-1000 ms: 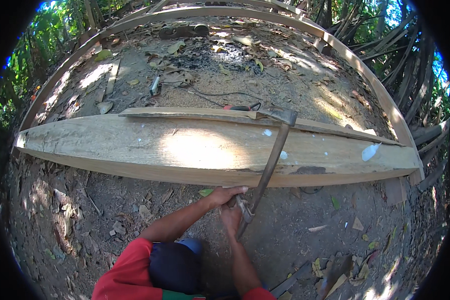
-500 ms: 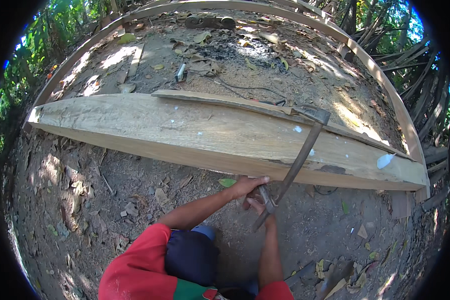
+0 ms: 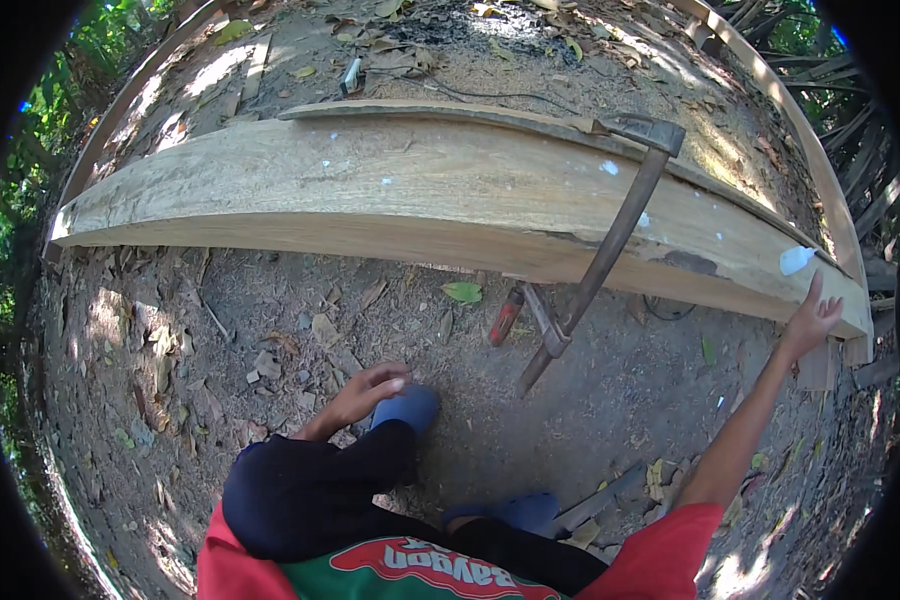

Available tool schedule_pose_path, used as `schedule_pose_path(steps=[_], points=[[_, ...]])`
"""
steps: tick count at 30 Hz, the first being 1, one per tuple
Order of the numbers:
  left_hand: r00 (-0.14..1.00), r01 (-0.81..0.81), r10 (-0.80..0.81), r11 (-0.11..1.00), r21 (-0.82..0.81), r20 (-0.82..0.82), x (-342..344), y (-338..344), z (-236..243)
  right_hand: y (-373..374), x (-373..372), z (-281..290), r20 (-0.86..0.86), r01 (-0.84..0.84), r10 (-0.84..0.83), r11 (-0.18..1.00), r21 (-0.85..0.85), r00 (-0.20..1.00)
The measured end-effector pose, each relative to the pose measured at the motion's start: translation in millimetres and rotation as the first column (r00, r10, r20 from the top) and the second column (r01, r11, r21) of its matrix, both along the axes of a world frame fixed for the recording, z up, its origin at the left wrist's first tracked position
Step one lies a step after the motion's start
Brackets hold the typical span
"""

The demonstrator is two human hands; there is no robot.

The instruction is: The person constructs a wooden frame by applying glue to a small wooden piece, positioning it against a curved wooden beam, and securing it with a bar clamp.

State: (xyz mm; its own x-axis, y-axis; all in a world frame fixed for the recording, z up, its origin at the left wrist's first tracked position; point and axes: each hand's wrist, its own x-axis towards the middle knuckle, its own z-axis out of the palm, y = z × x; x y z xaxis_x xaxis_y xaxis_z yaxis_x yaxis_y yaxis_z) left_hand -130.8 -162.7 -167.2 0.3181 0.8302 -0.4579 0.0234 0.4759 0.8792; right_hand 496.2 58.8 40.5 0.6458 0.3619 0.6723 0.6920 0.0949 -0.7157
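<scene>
A bar clamp (image 3: 615, 230) with a long brown bar stands across a pale wooden beam (image 3: 390, 170). Its upper jaw lies over a thin plank (image 3: 450, 110) along the beam's far edge; a red handle (image 3: 507, 318) shows beside its lower jaw. My right hand (image 3: 815, 322) reaches out to the beam's right end, index finger stretched towards a small white bottle (image 3: 796, 260) lying on the wood. I cannot tell whether the fingertip touches it. My left hand (image 3: 368, 393) hovers above my knee and blue shoe, fingers loosely bent and apart, holding nothing.
A long timber rail (image 3: 810, 150) curves round behind the beam at the right. Dark cable (image 3: 470, 95) and a small white-topped object (image 3: 351, 76) lie on the ground beyond. Dry leaves, wood chips and a green leaf (image 3: 461, 291) are scattered on the soil.
Both hands have let go of the clamp's lower end. My right hand has moved far right to the white bottle, my left hand back and left. The clamp stays on the beam.
</scene>
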Motion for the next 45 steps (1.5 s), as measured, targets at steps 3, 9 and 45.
schedule_pose_path(steps=[3,9,45], points=[[0.99,-0.121,0.118,0.992,-0.029,-0.078,-34.8,-20.3,36.1,35.0,13.2,0.2,-0.024,0.083,-0.085,0.994,-0.074,0.996],[0.926,-0.261,0.322,0.923,0.284,-0.196,-77.3,-8.3,119.2,69.5,22.0,-20.1,-0.269,-0.143,0.091,0.974,-0.178,0.959],[0.259,0.501,0.093,0.838,0.216,-0.961,-127.0,331.0,239.9,-76.8,-159.3,2.2,-0.269,-0.493,0.435,0.846,-0.205,0.859]])
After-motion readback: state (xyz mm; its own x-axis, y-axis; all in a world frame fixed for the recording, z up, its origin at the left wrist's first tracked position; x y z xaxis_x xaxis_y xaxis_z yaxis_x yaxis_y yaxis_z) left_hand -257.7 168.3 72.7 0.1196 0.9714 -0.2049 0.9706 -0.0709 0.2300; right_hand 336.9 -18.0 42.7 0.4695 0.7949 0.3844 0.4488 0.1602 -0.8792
